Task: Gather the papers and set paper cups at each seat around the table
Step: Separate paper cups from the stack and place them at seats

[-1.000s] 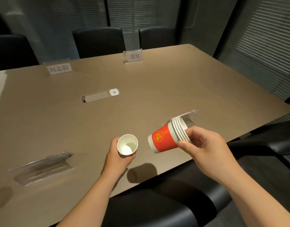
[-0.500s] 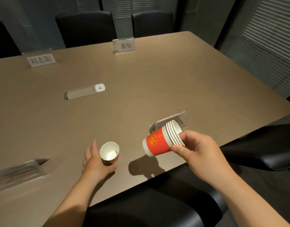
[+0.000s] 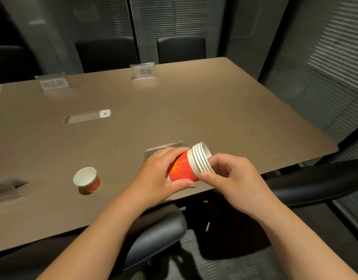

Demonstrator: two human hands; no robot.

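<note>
A stack of several nested red paper cups (image 3: pixel 185 167) lies on its side in the air above the near edge of the brown table (image 3: pixel 194 110), white rims pointing up and right. My right hand (image 3: pixel 232 176) pinches the rims of the stack. My left hand (image 3: pixel 160 176) grips the red body of the bottom cup, thumb underneath. A single red cup (image 3: pixel 87 179) stands upright on the table at the near left, apart from both hands.
Two name cards (image 3: pixel 54 84) (image 3: pixel 143 71) stand at the far side before black chairs (image 3: pixel 107 53). Clear card holders sit behind my hands (image 3: pixel 164 148) and at the left edge (image 3: pixel 6 188). A cable slot (image 3: pixel 85 117) is mid-table. Black chairs (image 3: pixel 315 184) are below and right.
My left hand let go of the single cup, which now stands on the table, and moved right to grip the stack. The stack stayed in my right hand.
</note>
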